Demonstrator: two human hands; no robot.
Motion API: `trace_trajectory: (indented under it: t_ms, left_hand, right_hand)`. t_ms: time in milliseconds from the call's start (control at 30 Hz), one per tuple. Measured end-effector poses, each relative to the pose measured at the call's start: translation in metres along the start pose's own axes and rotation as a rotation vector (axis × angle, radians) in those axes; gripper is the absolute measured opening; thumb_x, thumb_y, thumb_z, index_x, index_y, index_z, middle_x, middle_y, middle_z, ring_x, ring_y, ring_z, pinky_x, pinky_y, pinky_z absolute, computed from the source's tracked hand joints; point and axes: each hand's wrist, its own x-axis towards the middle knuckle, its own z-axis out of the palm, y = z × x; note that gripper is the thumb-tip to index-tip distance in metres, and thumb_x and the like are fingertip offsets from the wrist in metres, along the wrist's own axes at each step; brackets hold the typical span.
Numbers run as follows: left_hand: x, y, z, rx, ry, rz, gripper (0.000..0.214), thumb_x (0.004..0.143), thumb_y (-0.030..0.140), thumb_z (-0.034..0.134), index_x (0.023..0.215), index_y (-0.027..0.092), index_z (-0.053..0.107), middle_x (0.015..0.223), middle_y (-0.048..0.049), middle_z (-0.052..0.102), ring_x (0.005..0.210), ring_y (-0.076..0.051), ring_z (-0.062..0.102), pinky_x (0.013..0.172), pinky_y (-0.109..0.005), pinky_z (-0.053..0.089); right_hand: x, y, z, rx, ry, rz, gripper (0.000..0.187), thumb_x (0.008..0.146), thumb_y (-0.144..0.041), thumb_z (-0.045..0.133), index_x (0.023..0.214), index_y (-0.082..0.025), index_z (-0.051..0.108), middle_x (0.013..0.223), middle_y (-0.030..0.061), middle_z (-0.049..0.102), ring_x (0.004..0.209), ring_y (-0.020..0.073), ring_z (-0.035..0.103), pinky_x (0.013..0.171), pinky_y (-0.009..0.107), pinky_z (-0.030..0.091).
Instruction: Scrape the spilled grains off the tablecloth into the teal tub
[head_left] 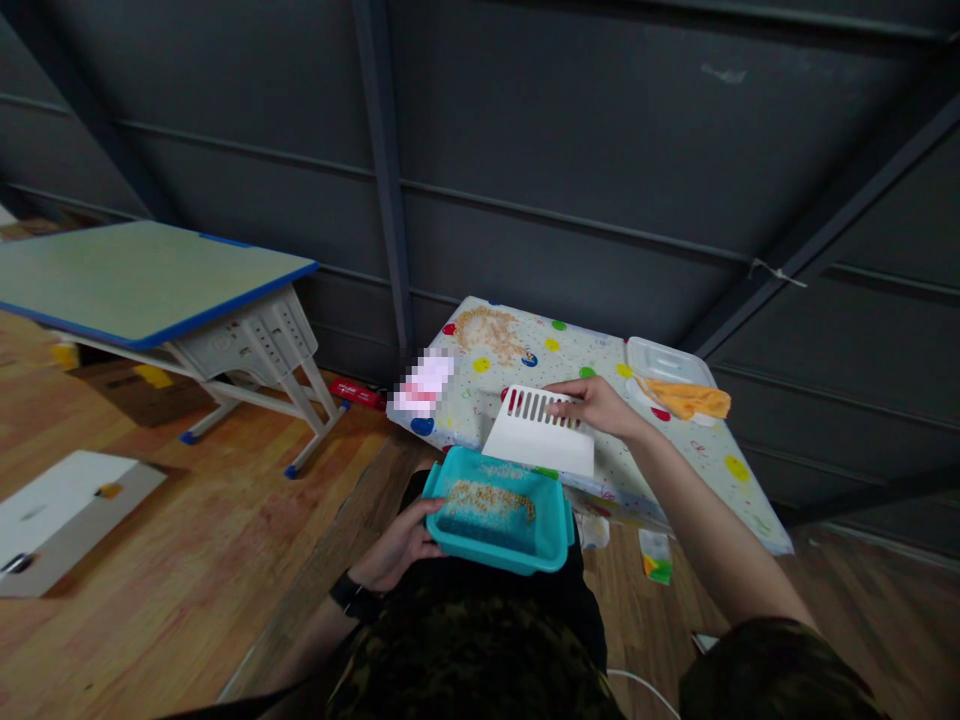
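Scraper point(544, 452): sat over the near edge of the table point(555, 372), one o'clock from the tray point(487, 540); seemed light, stiff.
Slotted end: suited holding; right hand point(596, 405) pinched it.
Tray rim: left hand point(401, 545) clasped nine o'clock; contents looked spillable.

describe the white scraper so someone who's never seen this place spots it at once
Start at the spotted table beside the dark wall. At its near edge, just beyond the teal tub, the right hand holds the white scraper. Its row of narrow slots sets it apart from the tub and the orange cloth.
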Motion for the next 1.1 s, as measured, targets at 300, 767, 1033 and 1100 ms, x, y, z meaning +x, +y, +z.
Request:
trace_trajectory:
  t_ms: [300,767,1033,1100]
  left_hand:
    - [0.002,0.001,0.001,-0.015,0.010,-0.020,0.044,0.089,0.040,0.056,0.127,0.017,0.057,0.113,-0.0103,0.075,0.098,-0.023,0.070,0.083,-0.035,0.056]
    - [0.000,0.000,0.000,-0.029,-0.003,0.004,0.042,0.089,0.036,0.056,0.126,0.016,0.059,0.110,-0.0095,0.076,0.097,-0.024,0.072,0.089,-0.040,0.056]
    - [0.000,0.000,0.000,-0.023,-0.004,-0.004,0.043,0.089,0.038,0.056,0.125,0.016,0.059,0.112,-0.0107,0.075,0.099,-0.025,0.071,0.087,-0.040,0.056]
    - [0.000,0.001,0.001,-0.035,-0.019,-0.004,0.044,0.089,0.037,0.056,0.128,0.016,0.058,0.112,-0.0104,0.075,0.100,-0.025,0.071,0.087,-0.039,0.056]
  right_hand:
    - [0.023,0.024,-0.019,-0.011,0.284,0.007,0.042,0.072,-0.040,0.076,0.107,-0.016,0.076,0.101,0.0065,0.075,0.083,0.0228,0.068,0.073,0.031,0.053]
    - [0.034,0.028,0.002,0.151,-0.028,0.145,0.049,0.067,-0.042,0.079,0.108,-0.016,0.076,0.089,0.0062,0.076,0.066,0.0154,0.064,0.057,0.024,0.049]
    - [0.024,0.018,-0.013,0.167,-0.026,0.118,0.050,0.065,-0.042,0.082,0.108,-0.018,0.076,0.092,0.0059,0.076,0.071,0.0174,0.066,0.063,0.027,0.052]
    - [0.026,0.030,-0.023,0.196,0.095,0.121,0.050,0.064,-0.042,0.082,0.107,-0.018,0.076,0.095,0.0068,0.076,0.072,0.0178,0.066,0.065,0.028,0.052]
